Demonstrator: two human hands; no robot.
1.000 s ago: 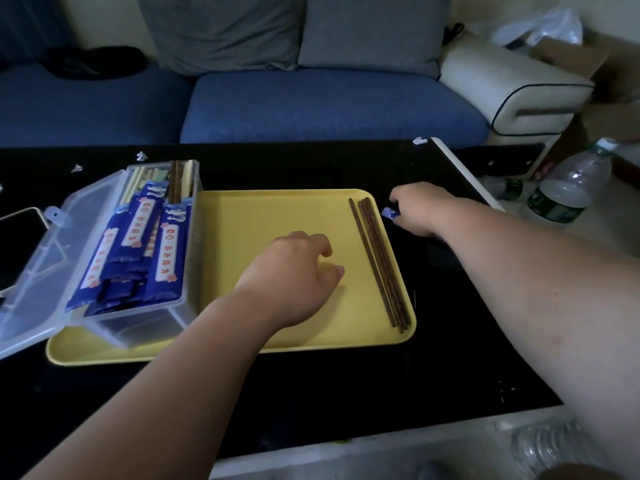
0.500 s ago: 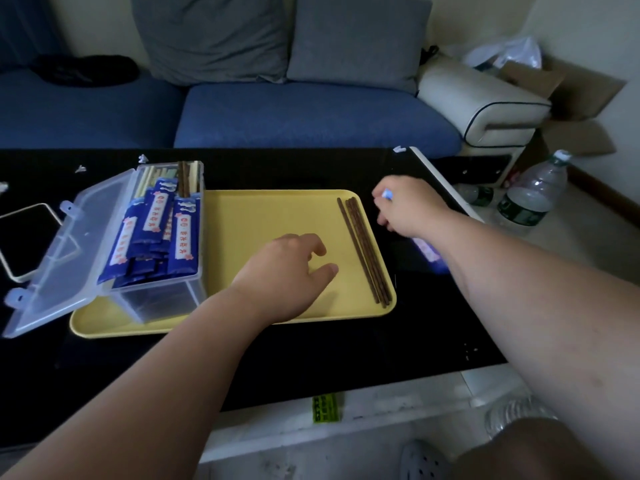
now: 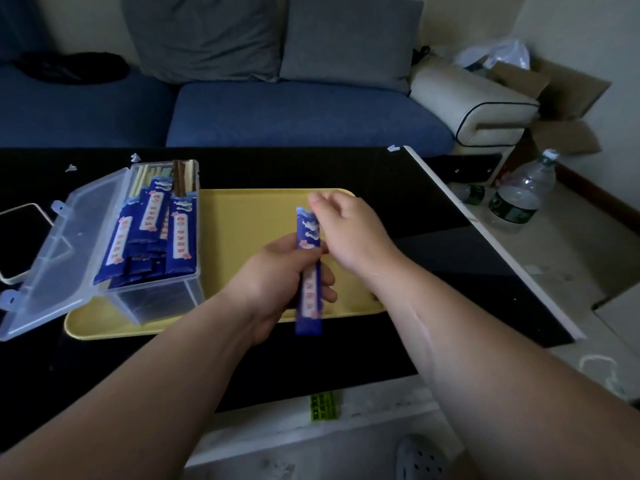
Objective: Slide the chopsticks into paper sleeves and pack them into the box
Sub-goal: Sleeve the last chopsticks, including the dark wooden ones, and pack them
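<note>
A blue sofa (image 3: 304, 112) with two grey cushions (image 3: 349, 36) fills the far side of the room, and a long black table (image 3: 398, 174) stands in front of it. On the table lies a yellow tray (image 3: 249, 216). A clear box (image 3: 156, 299) sits on the tray's left end, its lid (image 3: 62, 244) swung open to the left over the table. The box is packed with blue sleeved pairs (image 3: 180, 237) lying aslant, and a few bare sticks (image 3: 178, 178) stand at its far end.

Both forearms reach in over the table's near edge. The right one crosses the tray's near right corner and hides that part of it. The left hand (image 3: 273, 275) is curled round the middle of a blue sleeve (image 3: 308, 271) and holds it above the tray's right half, one end pointing toward the sofa and the other hanging past the tray's near rim. The right hand (image 3: 349, 233) is just beside the sleeve's far end with its fingers loosely bent (the fingertips are blurred, so I cannot tell whether they pinch anything).

On the pale floor to the right stand a white footstool (image 3: 474, 102), an open carton (image 3: 561, 98) and a plastic bottle (image 3: 519, 199). A phone (image 3: 17, 240) lies on the table, touching the lid's left edge. A grey shoe (image 3: 422, 459) shows at the near edge.
</note>
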